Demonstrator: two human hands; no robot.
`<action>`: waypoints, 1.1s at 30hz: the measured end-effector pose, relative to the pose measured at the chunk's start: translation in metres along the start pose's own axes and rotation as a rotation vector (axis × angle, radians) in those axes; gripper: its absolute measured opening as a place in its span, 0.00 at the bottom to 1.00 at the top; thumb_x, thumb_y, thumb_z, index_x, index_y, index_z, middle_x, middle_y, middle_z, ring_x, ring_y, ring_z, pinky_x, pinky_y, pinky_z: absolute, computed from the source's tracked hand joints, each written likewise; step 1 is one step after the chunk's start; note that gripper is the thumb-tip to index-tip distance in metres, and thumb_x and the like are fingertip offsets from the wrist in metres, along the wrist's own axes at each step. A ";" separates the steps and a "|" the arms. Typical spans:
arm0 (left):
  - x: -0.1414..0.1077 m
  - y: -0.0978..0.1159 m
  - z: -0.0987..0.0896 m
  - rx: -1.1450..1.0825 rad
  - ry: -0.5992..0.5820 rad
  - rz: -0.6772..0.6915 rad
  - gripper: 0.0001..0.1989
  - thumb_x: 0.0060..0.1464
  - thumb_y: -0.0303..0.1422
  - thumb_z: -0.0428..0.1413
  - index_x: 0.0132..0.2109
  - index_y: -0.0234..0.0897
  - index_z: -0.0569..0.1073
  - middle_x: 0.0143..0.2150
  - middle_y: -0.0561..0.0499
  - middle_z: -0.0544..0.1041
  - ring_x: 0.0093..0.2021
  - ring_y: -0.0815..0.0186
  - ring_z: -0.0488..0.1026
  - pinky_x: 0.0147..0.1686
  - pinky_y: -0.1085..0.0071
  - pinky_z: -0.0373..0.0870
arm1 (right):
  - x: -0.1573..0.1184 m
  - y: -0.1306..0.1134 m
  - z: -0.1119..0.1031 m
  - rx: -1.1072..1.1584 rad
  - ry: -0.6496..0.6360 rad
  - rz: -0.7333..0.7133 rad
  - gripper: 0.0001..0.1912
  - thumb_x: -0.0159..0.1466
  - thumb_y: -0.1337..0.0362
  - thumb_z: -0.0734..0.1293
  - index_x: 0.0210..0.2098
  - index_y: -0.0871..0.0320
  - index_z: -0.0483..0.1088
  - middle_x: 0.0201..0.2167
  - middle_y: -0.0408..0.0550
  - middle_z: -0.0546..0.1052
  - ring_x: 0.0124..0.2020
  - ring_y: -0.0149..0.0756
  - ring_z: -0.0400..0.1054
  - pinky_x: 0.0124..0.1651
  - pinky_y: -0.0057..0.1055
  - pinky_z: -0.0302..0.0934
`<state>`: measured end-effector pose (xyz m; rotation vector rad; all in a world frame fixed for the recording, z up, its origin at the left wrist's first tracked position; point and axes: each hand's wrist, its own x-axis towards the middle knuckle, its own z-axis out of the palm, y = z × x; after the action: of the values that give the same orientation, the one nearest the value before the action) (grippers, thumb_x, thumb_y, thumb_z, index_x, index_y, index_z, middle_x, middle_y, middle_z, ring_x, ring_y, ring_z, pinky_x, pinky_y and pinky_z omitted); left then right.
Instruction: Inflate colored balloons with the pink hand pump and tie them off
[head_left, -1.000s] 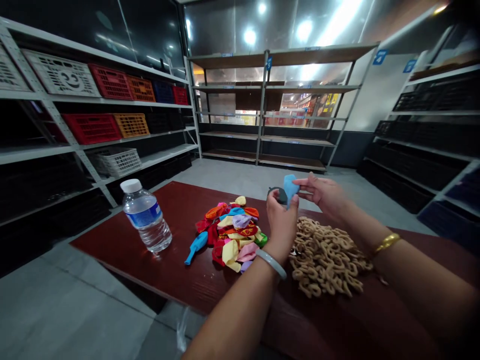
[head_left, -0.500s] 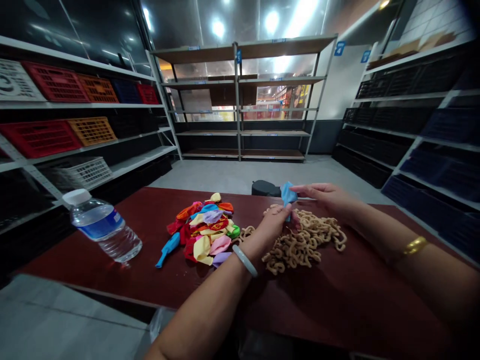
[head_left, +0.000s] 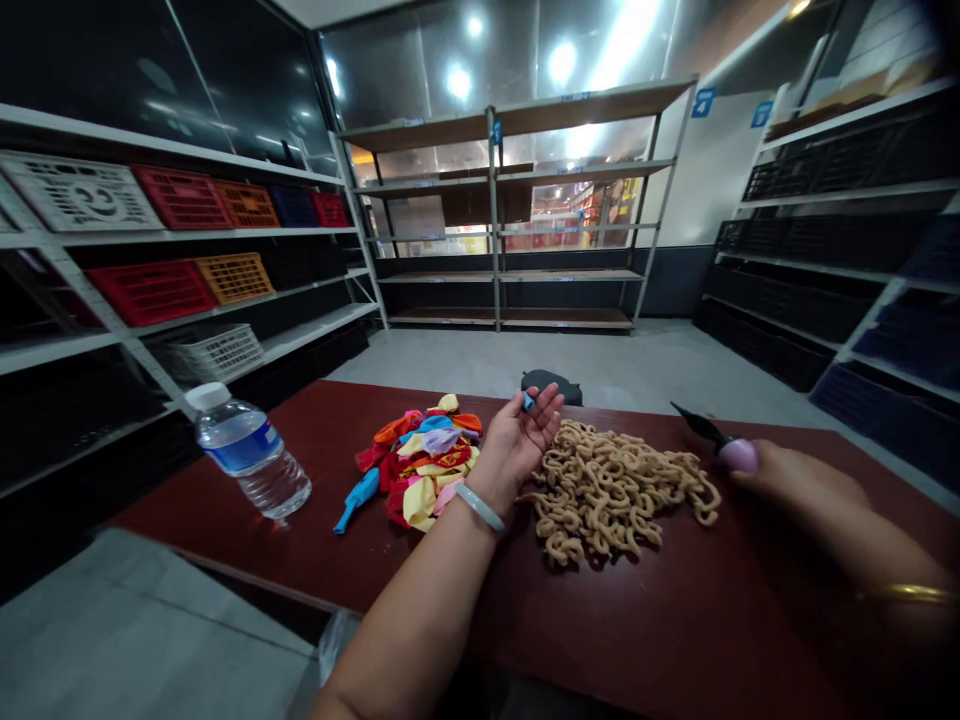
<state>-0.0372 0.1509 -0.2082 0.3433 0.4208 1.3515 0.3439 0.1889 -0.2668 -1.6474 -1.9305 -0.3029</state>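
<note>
My left hand [head_left: 521, 435] is palm up over the table, its thumb and fingers pinching a blue balloon [head_left: 529, 402], of which only a small end shows. My right hand [head_left: 795, 475], blurred, is wrapped round a tool with a rounded purple end [head_left: 741, 455] and a black tapering tip [head_left: 697, 425] pointing away to the left. Between the hands lies a heap of tan curly pieces [head_left: 607, 490]. To the left of my left wrist sits a pile of limp balloons [head_left: 420, 460] in many colours, with a blue one [head_left: 358, 498] at its near-left edge.
A water bottle [head_left: 251, 450] with a blue label stands at the left of the dark red table [head_left: 570, 630]. Past the far edge is a black object [head_left: 555, 385]. Shelves with crates [head_left: 180, 198] line the left side; a rack [head_left: 495, 280] stands at the back.
My right hand has left the blue balloon, moved right and now holds the purple and black tool. My left hand has turned palm up, keeping the balloon. The view has shifted left.
</note>
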 end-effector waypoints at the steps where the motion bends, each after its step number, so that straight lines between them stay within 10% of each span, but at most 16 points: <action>1: 0.000 0.001 0.000 -0.007 0.003 0.007 0.08 0.63 0.33 0.50 0.37 0.34 0.71 0.47 0.43 0.78 0.46 0.63 0.77 0.37 0.72 0.74 | 0.005 -0.015 -0.006 -0.072 -0.080 0.071 0.16 0.53 0.51 0.70 0.28 0.58 0.76 0.20 0.61 0.73 0.16 0.45 0.64 0.21 0.41 0.51; 5: 0.003 0.002 -0.003 -0.037 -0.006 0.066 0.10 0.64 0.34 0.49 0.37 0.33 0.71 0.50 0.41 0.78 0.49 0.61 0.76 0.41 0.69 0.75 | 0.022 -0.101 -0.030 -0.174 0.002 -0.141 0.29 0.62 0.53 0.62 0.61 0.54 0.64 0.47 0.61 0.76 0.34 0.51 0.73 0.29 0.41 0.60; 10: 0.011 0.006 -0.010 -0.070 0.032 0.191 0.12 0.64 0.36 0.48 0.35 0.34 0.69 0.48 0.40 0.78 0.48 0.61 0.77 0.44 0.67 0.74 | 0.011 -0.171 -0.025 -0.086 0.101 -0.392 0.29 0.62 0.58 0.63 0.62 0.53 0.61 0.47 0.55 0.75 0.42 0.49 0.71 0.40 0.42 0.65; 33: 0.005 -0.040 0.000 0.267 -0.027 0.367 0.15 0.55 0.43 0.59 0.39 0.36 0.68 0.48 0.42 0.79 0.47 0.62 0.76 0.50 0.64 0.68 | -0.008 -0.163 -0.002 0.037 -0.061 -0.387 0.32 0.61 0.59 0.64 0.64 0.56 0.58 0.50 0.55 0.73 0.48 0.48 0.68 0.47 0.43 0.65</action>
<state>-0.0020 0.1485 -0.2273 0.6853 0.5350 1.6483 0.1892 0.1464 -0.2380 -1.2633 -2.2828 -0.3674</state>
